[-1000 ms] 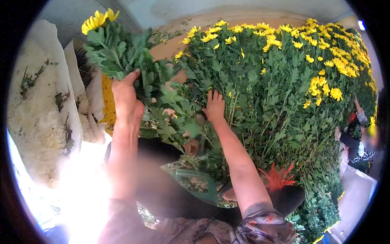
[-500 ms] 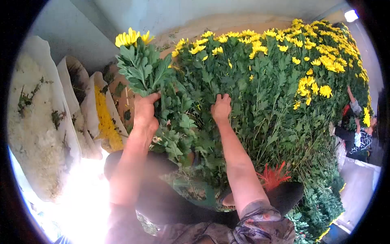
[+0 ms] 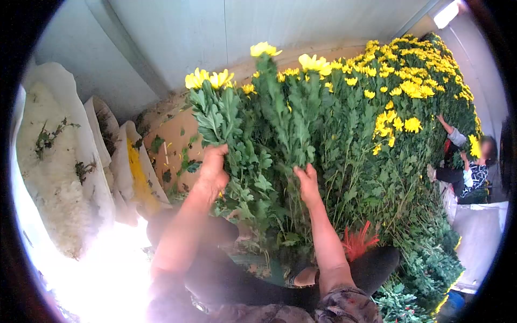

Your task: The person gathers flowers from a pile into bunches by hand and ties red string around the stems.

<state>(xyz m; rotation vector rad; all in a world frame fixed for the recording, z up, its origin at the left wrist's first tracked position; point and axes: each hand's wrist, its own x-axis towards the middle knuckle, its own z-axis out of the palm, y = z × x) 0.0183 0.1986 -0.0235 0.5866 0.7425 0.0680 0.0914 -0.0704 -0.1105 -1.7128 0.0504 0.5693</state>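
My left hand [image 3: 212,168] is wrapped round the stems of a small bunch of yellow chrysanthemums [image 3: 215,110], held upright with the blooms at the top. To its right, my right hand [image 3: 307,184] grips the stems of more chrysanthemums [image 3: 291,107], whose blooms stand above those behind. Leaves hide how many stems each hand has. A large heap of yellow chrysanthemums [image 3: 371,145] with long leafy stems fills the space behind and to the right of my hands.
White sacks stand at the left, one with pale petals [image 3: 51,161] and one with yellow petals [image 3: 142,172]. Red ties [image 3: 360,242] lie by my right knee. Another person [image 3: 468,167] sits at the far right among flowers. A wall [image 3: 215,32] rises behind.
My right hand, earlier down among the leaves, now has stems lifted with blooms above the heap. My left hand still holds its bunch. The view has shifted slightly.
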